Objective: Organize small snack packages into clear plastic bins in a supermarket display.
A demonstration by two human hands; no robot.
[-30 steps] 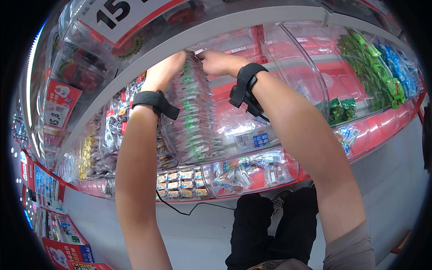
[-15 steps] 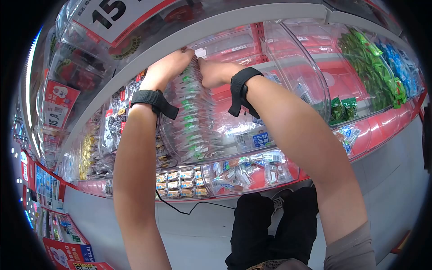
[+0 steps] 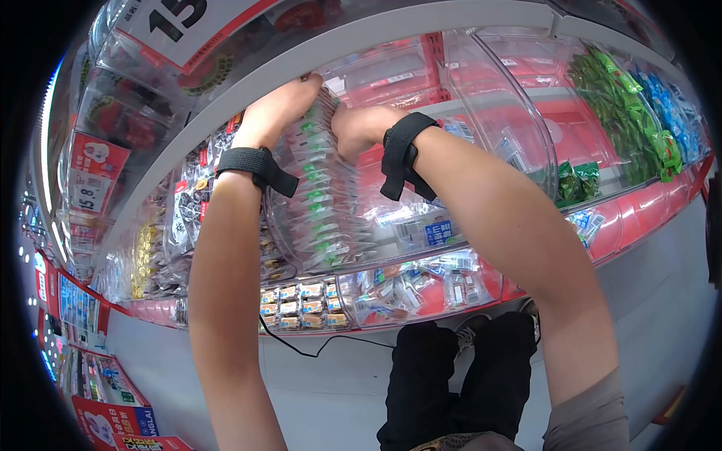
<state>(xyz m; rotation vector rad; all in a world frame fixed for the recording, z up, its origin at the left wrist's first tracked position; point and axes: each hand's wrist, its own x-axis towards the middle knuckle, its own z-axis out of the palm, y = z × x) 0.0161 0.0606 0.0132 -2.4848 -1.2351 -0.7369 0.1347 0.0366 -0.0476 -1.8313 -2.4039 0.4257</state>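
Note:
A long row of clear packets with green marks [image 3: 323,195] stands on edge in a transparent shelf bin. At its far end my left hand [image 3: 289,101] lies against the left side of the row, its fingertips mostly out of sight. My right hand [image 3: 361,128] is at the right side of the same end, fingers bent and largely hidden behind the hand and the packets. Both hands touch the row. A few flat packets with blue labels [image 3: 436,231] lie in the bin to the right of the row.
Dark-fruit packets [image 3: 180,218] fill the bin on the left. A clear curved divider [image 3: 519,105] rises on the right, with green packets [image 3: 624,128] beyond it. Small boxed snacks [image 3: 312,307] sit on the lower shelf. A pale shelf rail [image 3: 376,28] crosses above my hands.
My right hand has shifted slightly downward beside the row, and its fingers are more bent. My left hand has hardly moved. The view has shifted a little.

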